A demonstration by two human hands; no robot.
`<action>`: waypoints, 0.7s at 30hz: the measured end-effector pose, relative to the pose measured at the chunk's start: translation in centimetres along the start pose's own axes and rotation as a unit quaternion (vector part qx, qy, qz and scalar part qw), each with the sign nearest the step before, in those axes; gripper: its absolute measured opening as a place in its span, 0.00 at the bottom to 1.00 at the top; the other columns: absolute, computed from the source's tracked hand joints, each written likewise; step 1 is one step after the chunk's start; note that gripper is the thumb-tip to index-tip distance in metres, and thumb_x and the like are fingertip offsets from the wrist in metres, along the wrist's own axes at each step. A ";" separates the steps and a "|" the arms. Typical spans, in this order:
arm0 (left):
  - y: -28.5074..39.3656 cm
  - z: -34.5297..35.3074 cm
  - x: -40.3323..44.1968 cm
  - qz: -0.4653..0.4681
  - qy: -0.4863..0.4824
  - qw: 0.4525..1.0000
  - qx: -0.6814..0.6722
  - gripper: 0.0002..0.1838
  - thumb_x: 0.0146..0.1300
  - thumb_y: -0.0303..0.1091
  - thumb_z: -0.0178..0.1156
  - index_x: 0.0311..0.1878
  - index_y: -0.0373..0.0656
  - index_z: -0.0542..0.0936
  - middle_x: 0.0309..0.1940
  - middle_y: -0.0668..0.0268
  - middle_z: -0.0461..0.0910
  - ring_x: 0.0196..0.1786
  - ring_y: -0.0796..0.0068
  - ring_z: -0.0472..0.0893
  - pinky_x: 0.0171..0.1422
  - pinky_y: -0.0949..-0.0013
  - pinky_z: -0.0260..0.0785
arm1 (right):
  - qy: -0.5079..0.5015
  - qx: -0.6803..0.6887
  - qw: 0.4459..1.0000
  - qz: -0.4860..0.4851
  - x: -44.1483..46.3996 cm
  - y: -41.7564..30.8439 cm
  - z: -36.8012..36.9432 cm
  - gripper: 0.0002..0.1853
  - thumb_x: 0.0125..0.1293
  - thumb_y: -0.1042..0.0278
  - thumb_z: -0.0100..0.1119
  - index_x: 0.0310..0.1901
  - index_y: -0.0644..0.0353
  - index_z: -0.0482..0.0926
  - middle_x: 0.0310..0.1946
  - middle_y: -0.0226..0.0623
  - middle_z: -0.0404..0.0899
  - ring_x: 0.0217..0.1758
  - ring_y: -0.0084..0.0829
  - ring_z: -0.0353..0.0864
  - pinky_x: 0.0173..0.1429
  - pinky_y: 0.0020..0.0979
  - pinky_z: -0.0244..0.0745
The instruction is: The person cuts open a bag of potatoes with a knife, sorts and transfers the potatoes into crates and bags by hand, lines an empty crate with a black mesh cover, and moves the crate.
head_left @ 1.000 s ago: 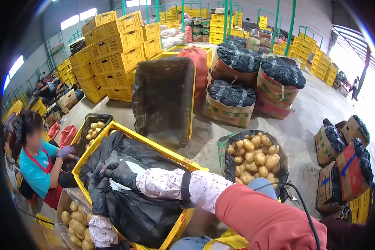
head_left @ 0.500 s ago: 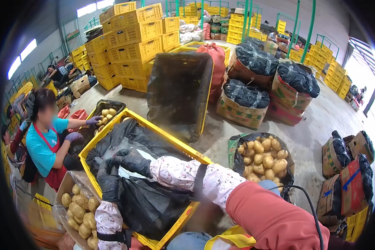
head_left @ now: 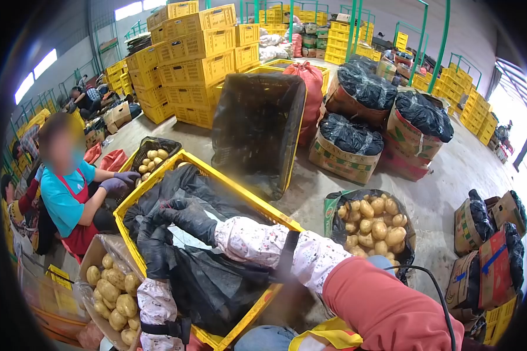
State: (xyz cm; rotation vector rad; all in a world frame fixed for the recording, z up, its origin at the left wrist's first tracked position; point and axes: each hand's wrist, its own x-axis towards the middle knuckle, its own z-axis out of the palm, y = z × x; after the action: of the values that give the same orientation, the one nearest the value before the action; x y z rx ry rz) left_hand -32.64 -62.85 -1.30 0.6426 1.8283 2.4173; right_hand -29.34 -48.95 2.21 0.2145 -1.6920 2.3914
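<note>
A yellow crate (head_left: 257,205) in front of me is lined with a black plastic sheet (head_left: 216,286). My left hand (head_left: 154,248), in a dark glove, is inside the crate's left part with its fingers closed on the sheet. Reaching across from the right, my right hand (head_left: 190,221), also gloved, meets the left one, its fingers curled on the same dark sheet. Black glove against black plastic hides the exact grip. Between and below the hands shows a pale white sheet (head_left: 188,238).
Potatoes fill a lined box (head_left: 108,292) at lower left and a lined box (head_left: 372,225) at right. A co-worker (head_left: 70,193) handles potatoes in a crate (head_left: 152,161). A black-lined crate (head_left: 257,128) stands tilted beyond mine. Stacked crates (head_left: 196,64) and packed cartons (head_left: 345,149) stand behind.
My hands stay together at the liner and have barely moved. The view has shifted slightly. The co-worker's hands have drawn closer together by the potato crate.
</note>
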 end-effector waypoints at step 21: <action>1.5 0.7 -0.8 0.264 -0.056 0.589 0.762 0.20 0.65 0.42 0.53 0.60 0.50 0.73 0.30 0.58 0.78 0.31 0.57 0.77 0.34 0.59 0.69 | 0.072 0.211 0.934 0.279 0.4 1.7 -1.2 0.10 0.66 0.65 0.45 0.27 0.52 0.71 0.17 0.21 0.65 0.14 0.16 0.57 0.16 0.19 0.50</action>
State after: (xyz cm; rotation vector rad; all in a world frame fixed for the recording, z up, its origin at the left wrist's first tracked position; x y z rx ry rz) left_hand -31.34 -62.90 -0.03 1.3507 3.5391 0.0164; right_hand -30.17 -48.34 0.36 -0.4341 -1.2724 3.0701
